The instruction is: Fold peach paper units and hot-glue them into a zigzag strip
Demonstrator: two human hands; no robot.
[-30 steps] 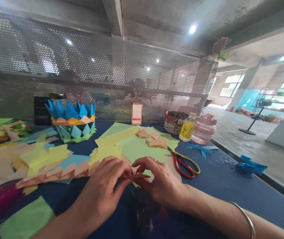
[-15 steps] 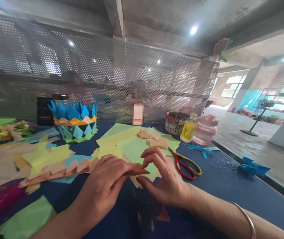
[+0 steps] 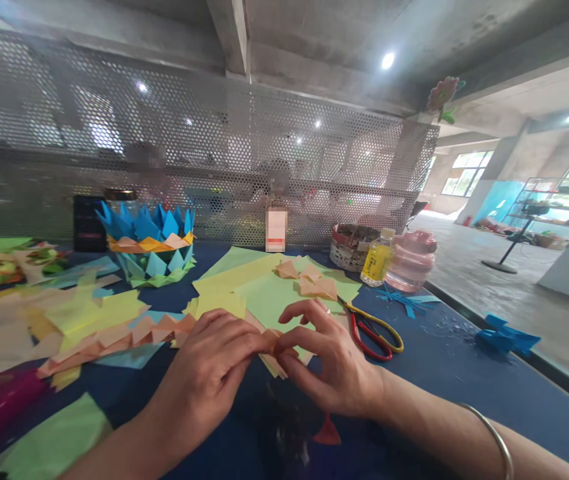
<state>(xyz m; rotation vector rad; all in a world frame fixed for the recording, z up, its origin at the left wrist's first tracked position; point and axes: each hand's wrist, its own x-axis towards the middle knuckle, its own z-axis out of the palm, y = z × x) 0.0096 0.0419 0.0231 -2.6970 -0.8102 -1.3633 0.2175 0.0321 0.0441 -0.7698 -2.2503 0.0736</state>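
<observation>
Between my hands, above the table's front middle, is a small folded piece of orange paper. My left hand is closed on its left side, the fingers hiding much of it. The thumb and index finger of my right hand pinch its right side. A chain of folded orange paper pieces extends left from behind my left hand. Several orange folded pieces lie on green paper sheets beyond my fingers. Scissors with red and yellow handles lie just right of my right hand.
A blue, orange and green folded-paper crown stands back left. At back right are a woven basket, a yellow-labelled bottle and a pink bottle. A magenta tool lies left. A perforated metal panel borders the table's back.
My right index finger and thumb have closed together on the orange paper. Its pointed right end, which stuck out between them, is now mostly covered. My left hand has barely moved.
</observation>
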